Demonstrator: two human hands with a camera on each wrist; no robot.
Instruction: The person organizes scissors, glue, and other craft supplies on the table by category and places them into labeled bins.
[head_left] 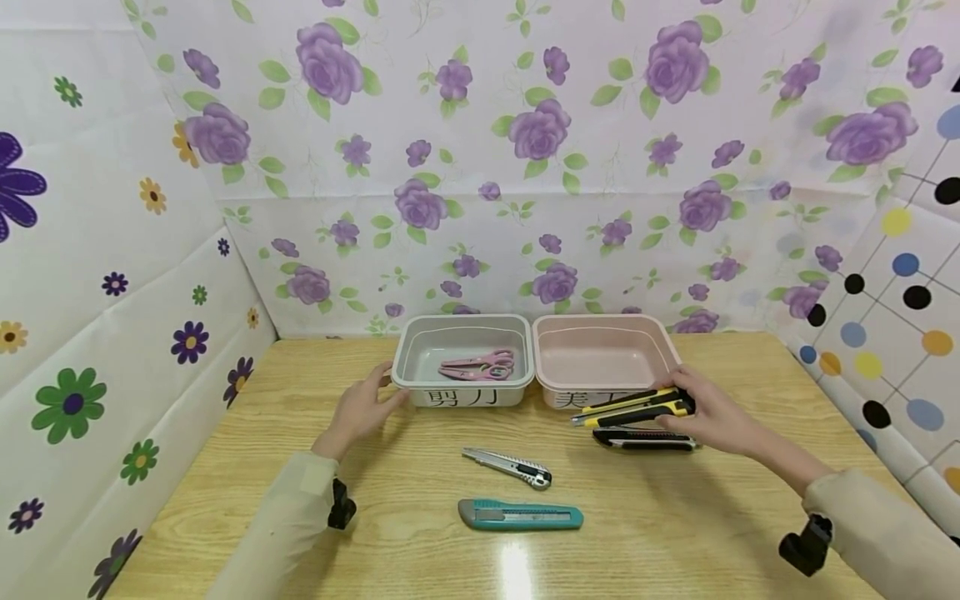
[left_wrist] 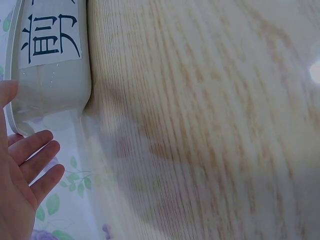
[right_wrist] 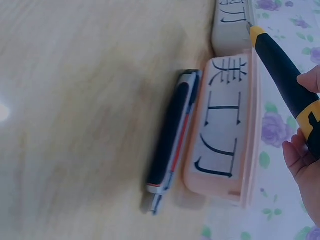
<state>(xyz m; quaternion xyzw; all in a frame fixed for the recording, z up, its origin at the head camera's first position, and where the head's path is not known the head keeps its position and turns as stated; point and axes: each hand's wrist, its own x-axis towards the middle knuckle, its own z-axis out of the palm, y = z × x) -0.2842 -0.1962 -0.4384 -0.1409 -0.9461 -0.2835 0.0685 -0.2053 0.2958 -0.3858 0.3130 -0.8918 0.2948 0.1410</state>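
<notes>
R hand pinches two yellow-and-black cutters betw. thumb and fingers, held up by the front right corner of the pink box; exact height vs. rim hard to tell. L hand is at the front left corner of the grey box, thumb on rim, other fingers fairly straight & slightly spread, steadying it prob. Both boxes sit side by side nr. the worktop's back edge.

Black cutter lies just in front of the pink box; silver cutter is nr. the middle, teal cutter closer to the front edge (out of view). Pink scissors are in the grey box.

Step in hand, I'd judge: taking cutters to the pink box, none in yet. Next move prob. calls for clearing the front rim, then letting both go inside w/o knocking the black one.
</notes>
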